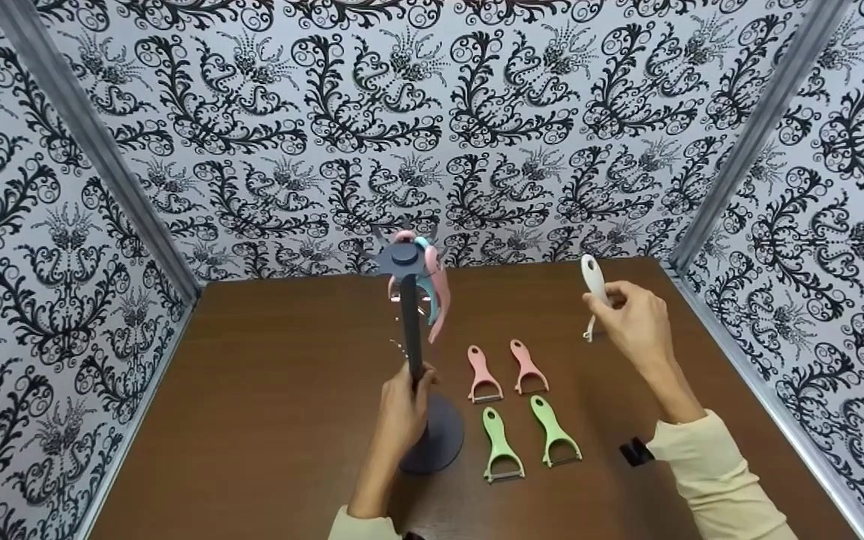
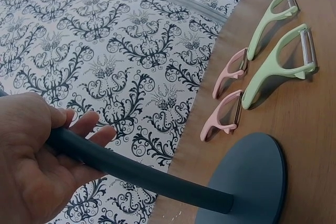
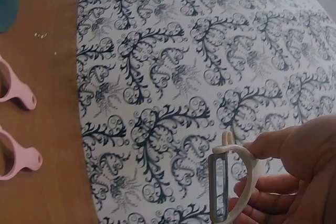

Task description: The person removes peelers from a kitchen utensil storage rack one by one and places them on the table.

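My left hand [image 1: 404, 405] grips the dark post of a utensil stand [image 1: 410, 322], whose round base rests on the table. In the left wrist view the fingers curl round the post [image 2: 142, 174]. Pink and blue peelers [image 1: 438, 289] hang from the stand's hooked top. Off to the right, my right hand [image 1: 634, 319] holds a white peeler [image 1: 594, 277] above the table, handle end up. The right wrist view shows its blade [image 3: 218, 187] and curved frame beside the thumb and fingers. Two pink peelers [image 1: 480, 373] and two green peelers [image 1: 503, 444] lie between the hands.
The brown wooden table [image 1: 274, 390] is enclosed by patterned black-and-white walls [image 1: 372, 112] with metal corner strips [image 1: 754, 127]. Small white specks [image 3: 40, 35] show on the table near the stand. A black object [image 1: 636, 452] sits by the right sleeve.
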The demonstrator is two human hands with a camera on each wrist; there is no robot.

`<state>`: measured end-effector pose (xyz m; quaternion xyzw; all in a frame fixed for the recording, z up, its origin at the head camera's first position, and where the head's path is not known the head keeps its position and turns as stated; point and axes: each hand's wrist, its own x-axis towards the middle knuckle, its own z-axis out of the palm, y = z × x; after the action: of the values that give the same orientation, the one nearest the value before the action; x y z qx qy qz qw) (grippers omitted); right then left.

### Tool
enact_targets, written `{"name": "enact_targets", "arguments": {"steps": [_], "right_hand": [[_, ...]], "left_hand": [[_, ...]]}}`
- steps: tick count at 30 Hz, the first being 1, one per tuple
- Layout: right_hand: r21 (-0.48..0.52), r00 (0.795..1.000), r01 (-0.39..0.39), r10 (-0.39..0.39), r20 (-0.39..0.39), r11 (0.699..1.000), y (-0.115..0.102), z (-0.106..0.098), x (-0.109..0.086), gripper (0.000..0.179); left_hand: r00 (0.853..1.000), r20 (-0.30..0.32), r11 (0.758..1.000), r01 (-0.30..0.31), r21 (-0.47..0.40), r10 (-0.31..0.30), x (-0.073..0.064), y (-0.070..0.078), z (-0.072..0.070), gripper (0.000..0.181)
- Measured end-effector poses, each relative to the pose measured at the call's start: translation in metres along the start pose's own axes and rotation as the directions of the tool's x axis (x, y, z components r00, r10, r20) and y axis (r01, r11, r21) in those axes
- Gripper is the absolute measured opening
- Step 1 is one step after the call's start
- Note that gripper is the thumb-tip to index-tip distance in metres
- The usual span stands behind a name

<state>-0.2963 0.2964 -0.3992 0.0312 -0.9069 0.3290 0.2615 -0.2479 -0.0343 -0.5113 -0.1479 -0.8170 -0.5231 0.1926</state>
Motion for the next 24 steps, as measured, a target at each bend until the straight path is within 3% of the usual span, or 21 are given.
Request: {"name": "enact_targets", "arguments": {"steps": [7,24], "right_hand": [[-0.021,1.0,-0.023,0.023,0.019,1.0,0.013,0.006,0.001,0.032],[-0.098,0.992,-0.08,0.089,0.087,0.992,0.049,0.032,0.0,0.03]], "left_hand": [[1.0,0.002,1.0,0.021,-0.008,-0.021,0.0,-0.001,0.001,0.008],[1.0,-0.023,1.0,-0.009,-0.019,0.009,-0.001,-0.001,0.001,0.007]]}}
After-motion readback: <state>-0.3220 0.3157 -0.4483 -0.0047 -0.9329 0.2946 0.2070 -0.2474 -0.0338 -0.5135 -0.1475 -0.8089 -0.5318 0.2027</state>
